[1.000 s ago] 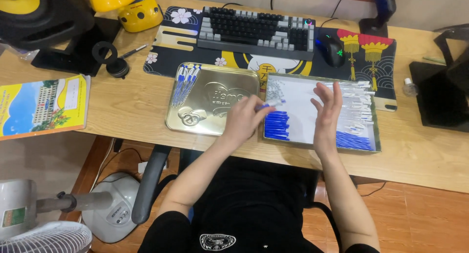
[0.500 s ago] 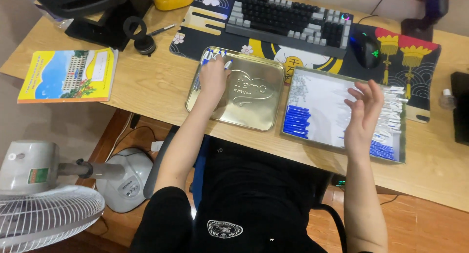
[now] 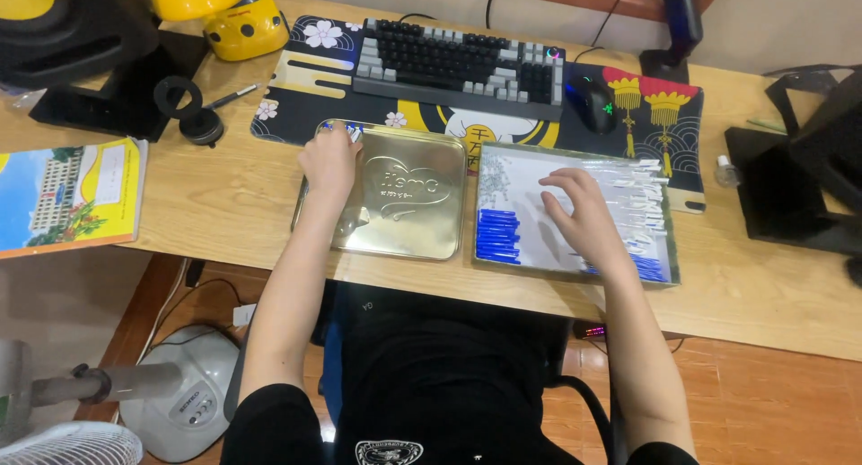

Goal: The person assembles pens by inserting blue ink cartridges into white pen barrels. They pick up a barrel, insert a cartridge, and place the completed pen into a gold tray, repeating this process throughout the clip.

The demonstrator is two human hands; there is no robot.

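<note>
A gold metal tin lid (image 3: 409, 214) with an embossed heart lies on the wooden desk (image 3: 224, 205). My left hand (image 3: 329, 160) rests on the lid's far left corner, fingers curled over a small blue and white piece. To the right lies the open tin tray (image 3: 530, 254), lined white, with rows of blue sticks (image 3: 496, 236) at its left and clear or white sticks (image 3: 642, 200) at its right. My right hand (image 3: 588, 214) lies flat in the tray, fingers spread over the loose pieces.
Behind the tins lie a patterned desk mat (image 3: 305, 74), a black keyboard (image 3: 458, 61) and a black mouse (image 3: 593, 101). A yellow book (image 3: 67, 196) lies at the left, a black stand (image 3: 790, 187) at the right. A fan (image 3: 108, 402) stands on the floor.
My left hand went from the tray across to the lid's far left corner. My right hand came down from raised to flat in the tray. The camera view shifted.
</note>
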